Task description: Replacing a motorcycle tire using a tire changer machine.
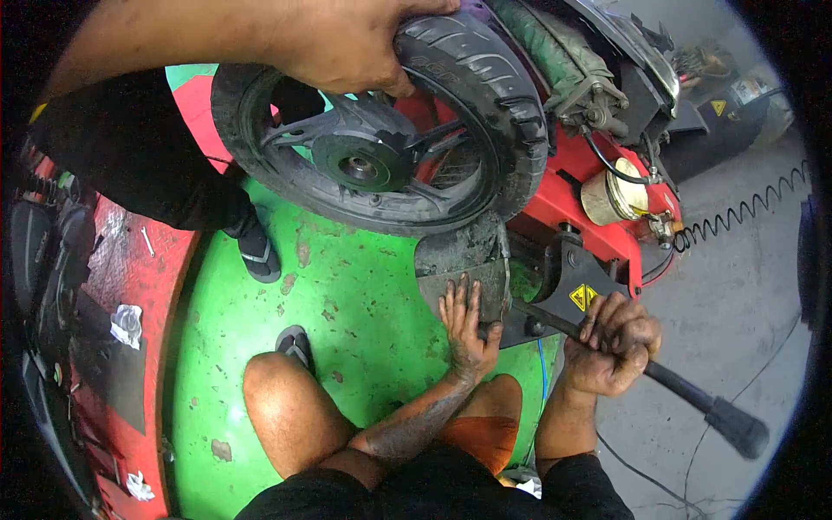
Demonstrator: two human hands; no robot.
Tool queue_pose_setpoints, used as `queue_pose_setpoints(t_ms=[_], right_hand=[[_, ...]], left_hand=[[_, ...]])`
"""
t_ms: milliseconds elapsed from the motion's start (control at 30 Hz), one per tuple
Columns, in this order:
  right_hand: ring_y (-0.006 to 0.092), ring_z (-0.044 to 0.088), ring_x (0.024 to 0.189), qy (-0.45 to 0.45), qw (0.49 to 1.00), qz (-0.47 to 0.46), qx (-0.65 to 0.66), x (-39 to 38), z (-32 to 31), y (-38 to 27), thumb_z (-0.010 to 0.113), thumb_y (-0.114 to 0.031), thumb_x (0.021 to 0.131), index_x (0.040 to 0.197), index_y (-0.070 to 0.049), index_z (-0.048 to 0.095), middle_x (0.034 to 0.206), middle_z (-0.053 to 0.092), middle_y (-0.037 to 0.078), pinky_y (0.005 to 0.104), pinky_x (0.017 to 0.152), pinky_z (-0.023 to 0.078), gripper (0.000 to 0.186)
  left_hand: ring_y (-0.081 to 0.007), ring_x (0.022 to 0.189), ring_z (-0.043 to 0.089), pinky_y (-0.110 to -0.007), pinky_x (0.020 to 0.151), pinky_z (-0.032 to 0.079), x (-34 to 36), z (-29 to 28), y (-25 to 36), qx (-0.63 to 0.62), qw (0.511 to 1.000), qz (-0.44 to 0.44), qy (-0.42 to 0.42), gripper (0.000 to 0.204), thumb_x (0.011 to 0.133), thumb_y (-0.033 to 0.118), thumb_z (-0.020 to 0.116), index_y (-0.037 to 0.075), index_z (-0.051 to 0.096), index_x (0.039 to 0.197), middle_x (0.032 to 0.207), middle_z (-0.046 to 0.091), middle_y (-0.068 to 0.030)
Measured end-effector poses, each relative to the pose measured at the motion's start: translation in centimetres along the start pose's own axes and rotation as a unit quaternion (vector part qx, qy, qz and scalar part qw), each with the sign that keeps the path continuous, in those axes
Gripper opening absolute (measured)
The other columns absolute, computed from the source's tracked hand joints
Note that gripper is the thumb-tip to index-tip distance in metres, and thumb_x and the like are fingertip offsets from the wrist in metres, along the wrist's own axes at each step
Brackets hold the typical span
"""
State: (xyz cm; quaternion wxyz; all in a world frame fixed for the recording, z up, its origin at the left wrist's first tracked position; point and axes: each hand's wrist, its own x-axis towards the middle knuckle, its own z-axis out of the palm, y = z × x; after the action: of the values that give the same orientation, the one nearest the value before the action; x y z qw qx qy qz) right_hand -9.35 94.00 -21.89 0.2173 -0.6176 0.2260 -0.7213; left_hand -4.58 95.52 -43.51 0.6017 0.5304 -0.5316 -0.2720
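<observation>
A motorcycle wheel [368,165] with a black tyre [498,82] leans over the green floor, a co-worker's hand [342,43] on its upper rim. Against the tyre's lower edge is a dark, curved bead breaker blade [464,264]. My left hand [468,334] rests on the blade's near face, fingers stretched out and holding nothing. To the right, my right hand [615,342] wraps round a long black lever bar [568,322], which runs from beside the blade to a thick black end grip [737,426].
The red tyre changer [568,208] carries a pale tub [611,192]; a coiled hose [745,212] stretches off right. At left, a red platform [139,260] holds a small wrench [148,243] and a crumpled plastic wrapper [126,326]. The co-worker's foot [260,253] stands near the wheel.
</observation>
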Motion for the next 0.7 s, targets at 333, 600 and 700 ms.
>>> queue_pose_setpoints(t_ms=[333, 600, 700], right_hand=[[0.0095, 0.032, 0.048, 0.035, 0.999, 0.014, 0.005, 0.5, -0.9, 0.1, 0.043, -0.022, 0.095, 0.07, -0.01, 0.037, 0.061, 0.035, 0.002, 0.0216, 0.04, 0.032, 0.029], [0.0098, 0.034, 0.048, 0.009, 1.0, -0.014, 0.004, -2.7, -0.6, -3.9, 0.052, -0.026, 0.096, 0.069, -0.011, 0.037, 0.061, 0.036, 0.001, 0.0224, 0.042, 0.032, 0.034], [0.0099, 0.034, 0.048, -0.01, 1.0, 0.005, -0.008, -3.8, -0.4, -5.1, 0.052, -0.026, 0.096, 0.069, -0.01, 0.038, 0.06, 0.036, 0.001, 0.0224, 0.043, 0.033, 0.035]], left_hand=[[-0.0466, 0.145, 0.02, -0.063, 0.115, 0.008, -1.8, 0.8, 1.9, -0.003, 0.999, -0.032, 0.003, 0.072, 0.098, 0.052, 0.043, 0.005, 0.034, 0.151, 0.156, 0.029, -0.0216], [-0.0488, 0.143, 0.022, -0.065, 0.114, 0.009, -4.5, 0.1, 2.3, -0.02, 0.999, -0.01, 0.029, 0.076, 0.098, 0.058, 0.036, 0.003, 0.036, 0.15, 0.156, 0.029, -0.0226], [-0.0487, 0.143, 0.022, -0.065, 0.114, 0.008, -5.7, -0.3, 2.8, -0.031, 0.999, -0.023, 0.034, 0.076, 0.098, 0.058, 0.036, 0.003, 0.035, 0.15, 0.156, 0.028, -0.0224]])
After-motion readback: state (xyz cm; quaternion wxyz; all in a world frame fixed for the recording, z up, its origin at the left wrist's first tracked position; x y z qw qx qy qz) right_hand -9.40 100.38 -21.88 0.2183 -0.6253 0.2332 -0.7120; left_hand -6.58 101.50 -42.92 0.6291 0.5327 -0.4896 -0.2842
